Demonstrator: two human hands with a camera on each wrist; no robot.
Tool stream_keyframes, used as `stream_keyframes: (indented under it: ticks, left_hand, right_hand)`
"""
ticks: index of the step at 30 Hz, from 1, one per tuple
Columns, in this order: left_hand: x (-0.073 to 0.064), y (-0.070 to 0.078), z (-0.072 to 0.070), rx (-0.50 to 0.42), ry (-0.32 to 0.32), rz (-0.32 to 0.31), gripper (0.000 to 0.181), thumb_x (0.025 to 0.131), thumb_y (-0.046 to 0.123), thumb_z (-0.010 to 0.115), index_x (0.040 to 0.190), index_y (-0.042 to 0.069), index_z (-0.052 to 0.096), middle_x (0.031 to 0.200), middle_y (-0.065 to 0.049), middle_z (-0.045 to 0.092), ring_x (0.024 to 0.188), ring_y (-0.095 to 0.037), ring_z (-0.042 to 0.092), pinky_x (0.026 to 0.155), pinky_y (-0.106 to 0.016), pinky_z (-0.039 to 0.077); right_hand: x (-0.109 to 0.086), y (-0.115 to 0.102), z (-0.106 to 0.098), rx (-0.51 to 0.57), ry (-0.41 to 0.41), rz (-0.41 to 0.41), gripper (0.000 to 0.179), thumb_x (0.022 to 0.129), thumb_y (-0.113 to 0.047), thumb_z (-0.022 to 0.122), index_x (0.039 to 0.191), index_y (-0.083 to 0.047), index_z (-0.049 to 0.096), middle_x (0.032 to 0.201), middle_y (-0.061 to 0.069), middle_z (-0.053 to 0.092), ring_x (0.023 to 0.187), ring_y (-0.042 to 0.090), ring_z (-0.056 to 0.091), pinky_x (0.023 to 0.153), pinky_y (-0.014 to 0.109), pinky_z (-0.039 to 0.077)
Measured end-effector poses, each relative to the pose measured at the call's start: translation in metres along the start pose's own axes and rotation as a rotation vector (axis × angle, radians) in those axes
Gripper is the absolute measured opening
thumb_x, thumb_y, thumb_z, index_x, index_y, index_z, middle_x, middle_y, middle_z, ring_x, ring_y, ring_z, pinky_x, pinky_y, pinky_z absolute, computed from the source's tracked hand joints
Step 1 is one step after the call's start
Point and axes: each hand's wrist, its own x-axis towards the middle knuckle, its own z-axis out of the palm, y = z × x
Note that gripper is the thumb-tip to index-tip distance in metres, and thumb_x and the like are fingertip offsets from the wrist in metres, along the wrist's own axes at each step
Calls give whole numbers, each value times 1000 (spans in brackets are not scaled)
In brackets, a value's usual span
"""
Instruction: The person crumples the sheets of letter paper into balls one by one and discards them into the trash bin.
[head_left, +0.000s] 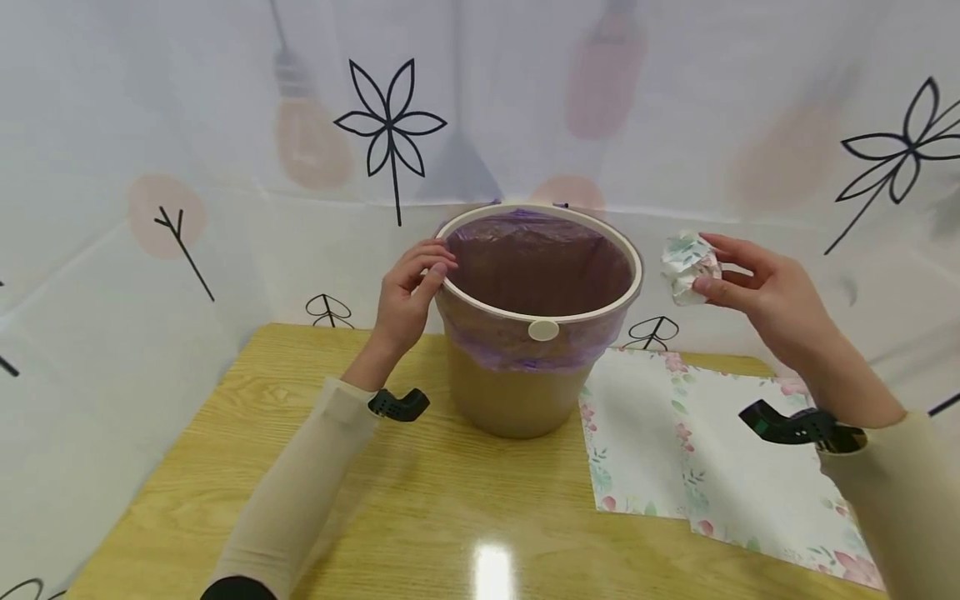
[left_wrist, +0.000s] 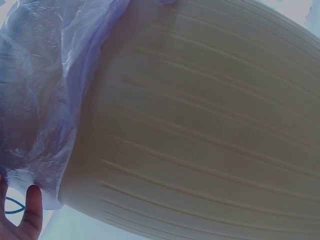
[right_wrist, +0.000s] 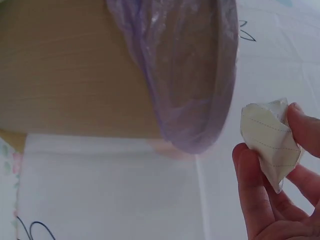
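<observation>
A beige trash bin point(head_left: 517, 400) stands upright on the table, lined with a translucent purple bag point(head_left: 487, 354) folded over its rim. At the rim's left side, my left hand point(head_left: 408, 292) holds on, with fingertips at the upper edge and the thumb beside them. The left wrist view shows that thumb point(left_wrist: 33, 212) against the bag near the bin's ribbed wall point(left_wrist: 210, 110). To the right of the bin, my right hand point(head_left: 765, 287) pinches a crumpled paper ball point(head_left: 686, 267) in the air between thumb and fingers. Its pale lined side point(right_wrist: 272, 135) faces the right wrist camera.
Two flower-bordered paper sheets point(head_left: 765, 467) lie overlapping on the wooden table point(head_left: 420, 525), right of the bin. A white cloth point(head_left: 525, 100) with plant drawings hangs close behind the bin. The bin's mouth faces up and toward the head camera.
</observation>
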Motion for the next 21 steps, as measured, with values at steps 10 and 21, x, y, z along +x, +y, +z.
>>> stream_keyframes:
  ticks: [10,21]
  left_hand:
    - [-1,0,2,41,-2,21,19,99,-6,48,99,-15,65,112,-30,60,129,-41,45,101,-34,46]
    - [0,-1,4,34,9,39,19,99,-7,48,96,-15,65,109,-31,60,128,-44,45,101,-34,45]
  right_hand:
    - [34,-28,-9,47,-121,-41,54,99,-13,60,151,-16,45,135,1,46,100,8,62,83,13,48]
    - [67,-55,-5,-122,-328,-22,46,99,-29,62,143,-15,57,123,-1,62,99,18,59,81,25,46]
